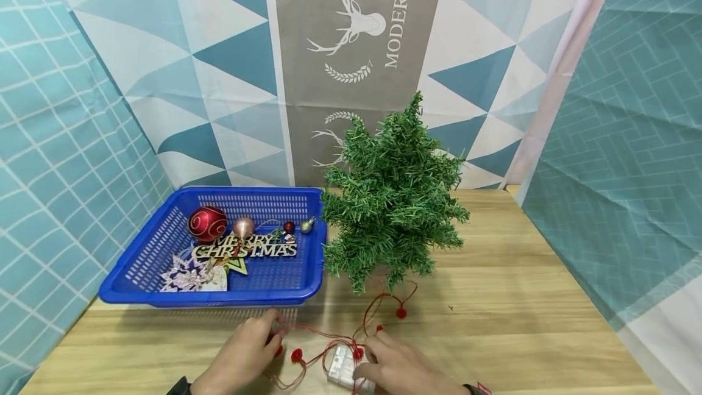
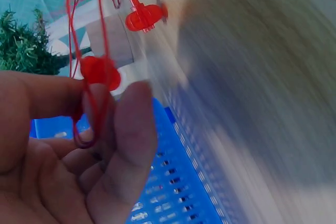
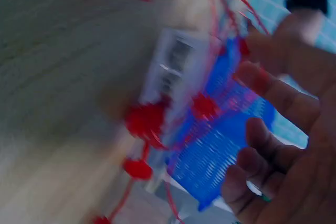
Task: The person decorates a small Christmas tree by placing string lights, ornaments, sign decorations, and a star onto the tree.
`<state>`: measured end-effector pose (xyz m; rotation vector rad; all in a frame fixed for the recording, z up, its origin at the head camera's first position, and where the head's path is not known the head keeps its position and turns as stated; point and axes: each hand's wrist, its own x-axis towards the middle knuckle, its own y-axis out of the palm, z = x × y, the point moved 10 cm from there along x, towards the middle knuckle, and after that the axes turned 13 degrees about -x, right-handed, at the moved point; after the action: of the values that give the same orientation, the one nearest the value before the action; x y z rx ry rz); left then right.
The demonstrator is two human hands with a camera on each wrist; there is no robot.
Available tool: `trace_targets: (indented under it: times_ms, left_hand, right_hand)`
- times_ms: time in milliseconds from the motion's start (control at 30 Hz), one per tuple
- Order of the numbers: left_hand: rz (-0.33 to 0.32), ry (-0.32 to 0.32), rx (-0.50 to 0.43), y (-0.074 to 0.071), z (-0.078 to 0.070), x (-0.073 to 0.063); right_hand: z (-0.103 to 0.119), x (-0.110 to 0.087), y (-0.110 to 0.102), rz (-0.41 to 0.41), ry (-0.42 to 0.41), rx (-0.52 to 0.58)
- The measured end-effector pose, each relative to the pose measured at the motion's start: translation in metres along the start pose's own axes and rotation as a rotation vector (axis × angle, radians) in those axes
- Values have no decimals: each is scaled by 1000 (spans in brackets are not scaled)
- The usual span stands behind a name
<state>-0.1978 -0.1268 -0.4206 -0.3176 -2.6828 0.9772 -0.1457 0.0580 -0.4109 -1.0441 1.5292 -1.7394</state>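
Head view, and the left hand (image 1: 244, 346) works at seven o'clock, pinching the red cord (image 2: 103, 27) between thumb and fingers! Between five and six, there's the right hand (image 1: 403, 364), fingers bent; whether it grips anything, no telling. At its nine o'clock lies the white box (image 1: 341, 366), cord draped across it, red pompoms (image 1: 297, 356) strung along. Twelve o'clock from the right hand, the green tree (image 1: 392, 200); eleven from the left, the blue basket (image 1: 219, 298), a red bauble (image 1: 208, 224) inside.
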Motion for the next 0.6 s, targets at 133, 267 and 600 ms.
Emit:
trace_targets:
  times_ms: [133, 267, 600]
  left_hand:
    - [90, -49, -11, 1, 11, -3]
    - [153, -78, 26, -2, 19, -6]
    - [148, -79, 130, -8, 9, -11]
  right_hand:
    - [5, 4, -19, -125, -86, 4]
    - [-18, 1, -65, -292, 16, 377]
    - [-54, -9, -145, -530, 98, 838]
